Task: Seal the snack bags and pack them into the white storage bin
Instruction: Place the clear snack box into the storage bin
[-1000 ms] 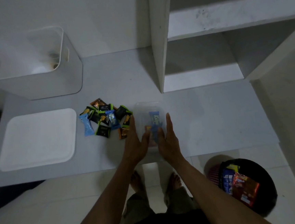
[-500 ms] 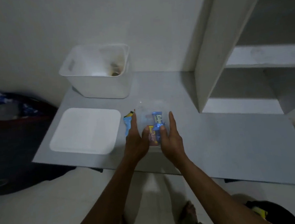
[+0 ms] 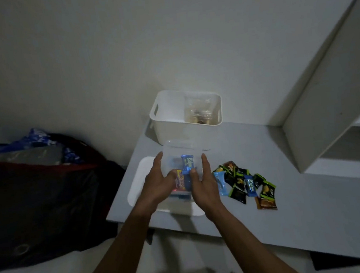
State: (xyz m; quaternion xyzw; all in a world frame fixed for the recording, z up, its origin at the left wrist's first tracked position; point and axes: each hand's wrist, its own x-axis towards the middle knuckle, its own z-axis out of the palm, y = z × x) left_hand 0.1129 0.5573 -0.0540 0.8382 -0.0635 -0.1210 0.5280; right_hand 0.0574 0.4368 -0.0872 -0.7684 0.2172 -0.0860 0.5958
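Both hands, left hand (image 3: 157,185) and right hand (image 3: 204,183), fingers clamped on a clear plastic snack bag (image 3: 182,158), carry it toward the white storage bin (image 3: 169,128) at the tabletop's far edge, already holding one bag, loose wrapped snacks (image 3: 244,182) still unpacked.

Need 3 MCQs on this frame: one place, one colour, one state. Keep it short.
1. Where do the loose snack packets lie?
A) in the bin B) on the table, right of the hands C) on the lid

2. What colour is the storage bin?
A) white B) black C) blue

3. The clear bag of snacks is:
A) held between both hands B) lying untouched C) inside the bin

Key: B, the packets sit on the grey table beside the right hand; A, its walls are white; A, the left hand and right hand flank it over the white lid.
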